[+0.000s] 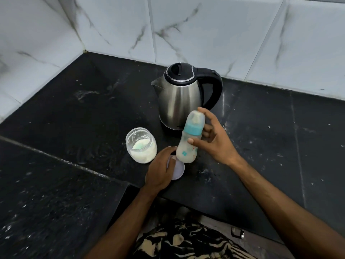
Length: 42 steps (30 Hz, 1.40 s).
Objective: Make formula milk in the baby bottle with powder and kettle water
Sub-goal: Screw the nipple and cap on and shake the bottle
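The right hand [214, 143] holds the baby bottle [190, 137] above the black countertop [74, 118], with the thumb across the near side of the bottle body and the fingers curled loosely behind it; the index finger extends up beside the clear cap. The bottle tilts slightly to the right at its top, carries a teal collar under the cap, and contains a milky white liquid in its lower part (the exact fill level cannot be read). The bottle sits just in front of the stainless-steel kettle [179, 98], which stands upright near the far wall with its black lid closed, its spout pointing left and its black handle on the right. The left hand [161, 170] rests on the pale round lid [178, 170], which lies flat on the countertop near the front edge; the fingers curl over the lid's left portion. Left of the bottle, just beside the lid, stands the open glass jar [141, 145], partly filled with white powder, with a pale green scoop lying in the powder. White marble-patterned tiles [205, 34] cover the walls behind the countertop.
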Available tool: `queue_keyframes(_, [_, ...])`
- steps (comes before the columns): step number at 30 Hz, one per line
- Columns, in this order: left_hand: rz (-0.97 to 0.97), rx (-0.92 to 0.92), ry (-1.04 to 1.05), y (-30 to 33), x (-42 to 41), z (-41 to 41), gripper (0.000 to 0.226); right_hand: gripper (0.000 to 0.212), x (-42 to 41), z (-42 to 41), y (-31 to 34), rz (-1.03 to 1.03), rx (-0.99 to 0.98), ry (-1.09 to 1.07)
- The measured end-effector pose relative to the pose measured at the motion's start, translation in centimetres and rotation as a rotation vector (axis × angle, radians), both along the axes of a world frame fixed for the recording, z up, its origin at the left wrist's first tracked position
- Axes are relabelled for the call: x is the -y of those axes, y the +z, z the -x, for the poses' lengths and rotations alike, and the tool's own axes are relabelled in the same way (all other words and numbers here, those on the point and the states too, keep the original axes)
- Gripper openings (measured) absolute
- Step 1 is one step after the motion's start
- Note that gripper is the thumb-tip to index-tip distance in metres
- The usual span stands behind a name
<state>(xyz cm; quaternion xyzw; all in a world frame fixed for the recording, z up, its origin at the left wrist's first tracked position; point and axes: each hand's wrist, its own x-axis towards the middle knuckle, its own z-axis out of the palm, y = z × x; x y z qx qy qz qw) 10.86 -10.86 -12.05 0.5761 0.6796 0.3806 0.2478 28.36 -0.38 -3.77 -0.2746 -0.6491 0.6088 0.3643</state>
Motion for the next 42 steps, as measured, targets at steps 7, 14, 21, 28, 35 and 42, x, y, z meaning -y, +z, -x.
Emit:
queue_keyframes(7, [-0.006, 0.003, 0.006, -0.2, 0.1, 0.0, 0.039, 0.063, -1.1, 0.0, 0.1, 0.415, -0.436, -0.322])
queue_keyframes(14, [0.036, 0.058, -0.09, -0.4, -0.4, 0.5, 0.025, 0.076, 3.1, 0.0, -2.2, 0.441, -0.12, 0.07])
queue_keyframes(21, [0.002, 0.007, 0.008, 0.2, 0.2, -0.2, 0.041, 0.063, 0.5, -0.2, -1.0, 0.532, -0.429, -0.357])
queue_keyframes(28, [-0.003, 0.012, 0.001, 0.1, 0.0, 0.0, 0.039, 0.069, 0.8, -0.6, -0.4, 0.348, -0.146, -0.164])
queue_keyframes(35, [0.016, 0.022, -0.022, 0.0, 0.1, 0.2, 0.037, 0.074, 1.6, -0.4, -0.2, 0.323, -0.091, -0.048])
queue_keyframes(42, [-0.003, 0.003, 0.018, 0.4, 0.2, -0.3, 0.036, 0.068, -0.9, -0.7, 0.2, 0.431, -0.368, -0.389])
